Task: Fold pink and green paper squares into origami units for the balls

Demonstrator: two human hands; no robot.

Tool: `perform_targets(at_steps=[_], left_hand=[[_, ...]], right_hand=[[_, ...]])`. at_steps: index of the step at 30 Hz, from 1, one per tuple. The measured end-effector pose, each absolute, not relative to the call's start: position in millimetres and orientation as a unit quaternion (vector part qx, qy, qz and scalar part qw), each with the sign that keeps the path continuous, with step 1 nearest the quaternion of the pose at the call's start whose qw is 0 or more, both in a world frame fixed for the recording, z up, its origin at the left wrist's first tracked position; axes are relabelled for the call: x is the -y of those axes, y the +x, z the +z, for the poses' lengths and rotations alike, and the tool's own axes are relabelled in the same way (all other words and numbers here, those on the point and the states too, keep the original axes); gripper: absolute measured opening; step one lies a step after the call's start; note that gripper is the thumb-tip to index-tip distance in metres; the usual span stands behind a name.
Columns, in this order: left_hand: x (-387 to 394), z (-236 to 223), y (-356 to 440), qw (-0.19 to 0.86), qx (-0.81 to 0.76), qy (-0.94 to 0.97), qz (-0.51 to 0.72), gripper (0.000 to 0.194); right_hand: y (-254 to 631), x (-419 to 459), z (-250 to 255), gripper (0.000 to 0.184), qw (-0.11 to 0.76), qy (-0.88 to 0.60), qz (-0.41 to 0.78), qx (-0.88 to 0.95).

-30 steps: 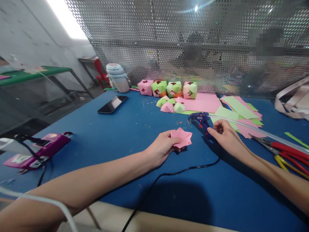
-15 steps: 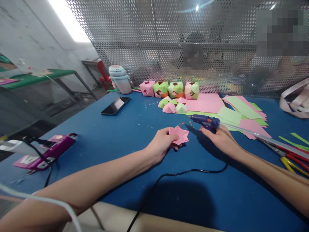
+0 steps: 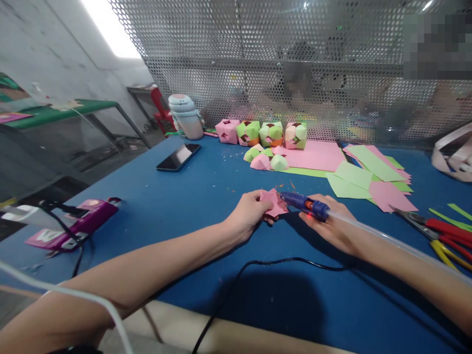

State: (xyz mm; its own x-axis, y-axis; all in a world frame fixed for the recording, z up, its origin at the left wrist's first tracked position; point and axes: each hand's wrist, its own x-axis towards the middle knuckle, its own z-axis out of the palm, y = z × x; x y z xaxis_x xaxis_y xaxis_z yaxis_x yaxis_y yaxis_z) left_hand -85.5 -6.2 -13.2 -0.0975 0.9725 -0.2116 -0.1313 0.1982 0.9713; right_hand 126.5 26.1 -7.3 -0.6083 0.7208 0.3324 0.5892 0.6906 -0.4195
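Observation:
My left hand (image 3: 251,212) pinches a pink folded-paper piece (image 3: 273,203) with pointed, star-like edges, held just above the blue table (image 3: 177,206). My right hand (image 3: 328,221) is wrapped around a blue hot glue gun (image 3: 306,204) with a small red light and a long clear glue stick at its back. The gun's nozzle is at the right edge of the pink paper; whether it touches I cannot tell. Beyond lie several small folded paper pieces (image 3: 260,162) in pink and green, in front of a row of folded paper balls (image 3: 271,134).
Paper sheets (image 3: 317,156) and cut squares lie at the back right, with scissors (image 3: 438,241) nearer. A phone (image 3: 179,157) and a bottle (image 3: 187,118) stand back left. A purple power strip (image 3: 73,228) sits left. A black cord (image 3: 254,267) crosses in front; a perforated metal screen (image 3: 243,54) rises behind.
The glue gun has moved left and slightly down with my right hand, its nozzle now at the pink paper. My left hand keeps hold of the paper, and the view has shifted slightly.

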Motion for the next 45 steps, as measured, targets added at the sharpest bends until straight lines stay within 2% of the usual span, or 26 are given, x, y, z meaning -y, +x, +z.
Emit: perform_targets(at_steps=[5,11,18,28,35,45], left_hand=[[6.0,-14.2,-85.8,0.549,-0.539,0.396,0.501,0.012],[8.2,-14.3,-84.7,0.544,-0.524,0.422,0.501,0.006],[8.7,-15.4,-84.4,0.541,-0.532,0.412,0.505,0.011],[8.4,-15.3,-84.5,0.534,-0.538,0.410,0.507,0.011],[7.2,-15.1,-84.8,0.538,-0.529,0.435,0.492,0.003],[6.8,-15.4,-85.2,0.544,-0.528,0.419,0.499,0.008]], right_hand=[[123.7,-23.7,-5.4,0.033,0.246,-0.384,0.146,0.878],[120.4,-20.2,-1.7,0.033,0.242,-0.389,0.145,0.877],[120.3,-17.0,4.3,0.008,0.226,-0.405,0.139,0.875],[119.5,-19.0,4.1,0.010,0.226,-0.410,0.101,0.878],[119.2,-20.7,1.8,0.009,0.230,-0.379,0.088,0.892],[121.2,-22.3,1.6,0.010,0.237,-0.374,0.073,0.894]])
